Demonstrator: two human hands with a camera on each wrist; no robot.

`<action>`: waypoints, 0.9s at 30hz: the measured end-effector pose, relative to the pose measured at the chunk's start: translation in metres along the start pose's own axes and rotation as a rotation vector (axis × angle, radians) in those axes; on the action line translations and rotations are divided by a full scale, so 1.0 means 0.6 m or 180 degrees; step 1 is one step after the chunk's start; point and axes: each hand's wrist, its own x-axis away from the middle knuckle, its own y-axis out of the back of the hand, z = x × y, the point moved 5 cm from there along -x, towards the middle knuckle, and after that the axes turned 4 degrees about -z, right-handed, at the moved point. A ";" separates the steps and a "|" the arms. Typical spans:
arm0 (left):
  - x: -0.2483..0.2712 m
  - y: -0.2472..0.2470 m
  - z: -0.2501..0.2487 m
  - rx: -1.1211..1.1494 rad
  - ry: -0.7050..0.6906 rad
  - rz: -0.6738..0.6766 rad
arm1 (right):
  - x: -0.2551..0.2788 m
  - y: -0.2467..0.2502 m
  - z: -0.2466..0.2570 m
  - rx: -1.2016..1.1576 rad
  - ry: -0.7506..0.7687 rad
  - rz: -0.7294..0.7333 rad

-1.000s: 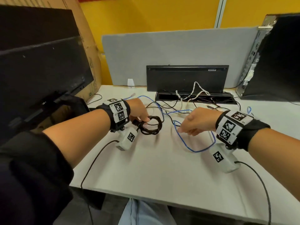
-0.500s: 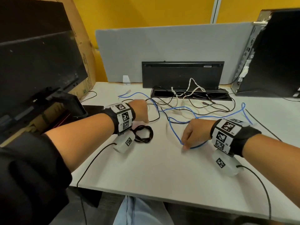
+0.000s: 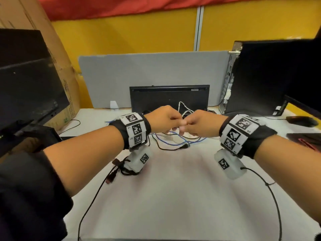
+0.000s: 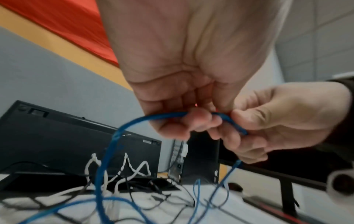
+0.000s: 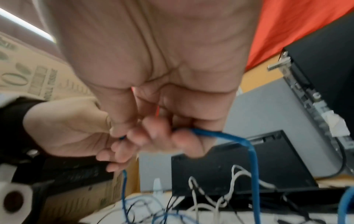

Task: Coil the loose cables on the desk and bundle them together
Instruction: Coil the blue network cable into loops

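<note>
Blue cable [image 4: 122, 128] is pinched between left hand [image 3: 163, 119] and right hand [image 3: 203, 123], knuckles touching above the desk [image 3: 173, 197]; black coil [image 3: 121, 168] lies beneath the left wrist.

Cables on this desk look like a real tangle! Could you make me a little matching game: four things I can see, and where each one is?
Things:
1. blue cable
2. white cable
3. coiled black cable
4. keyboard

Places:
A. standing on edge against the grey divider
B. lying on the desk under the left wrist
C. held up by both hands
D. looped in front of the keyboard

Pairs: 1-C, 2-D, 3-B, 4-A
</note>
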 end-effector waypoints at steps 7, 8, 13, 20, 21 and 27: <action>-0.060 0.127 0.000 0.0016 0.0028 -0.0774 | 0.020 0.190 -0.026 0.0385 -0.0182 -0.1527; -0.068 0.142 0.000 0.0058 0.0051 -0.0879 | 0.023 0.209 -0.031 0.0413 -0.0202 -0.1689; -0.099 0.199 0.002 0.0056 0.0163 -0.1203 | 0.035 0.285 -0.056 0.0438 -0.0279 -0.2392; -0.106 0.249 0.023 0.0020 0.0193 -0.1504 | 0.066 0.342 -0.115 0.0359 -0.0554 -0.3144; -0.106 0.250 0.025 0.0042 0.0175 -0.1523 | 0.066 0.339 -0.124 0.0372 -0.0635 -0.3112; -0.120 0.237 -0.010 0.0022 -0.0068 -0.1593 | 0.035 0.291 -0.125 0.0306 -0.1130 -0.2247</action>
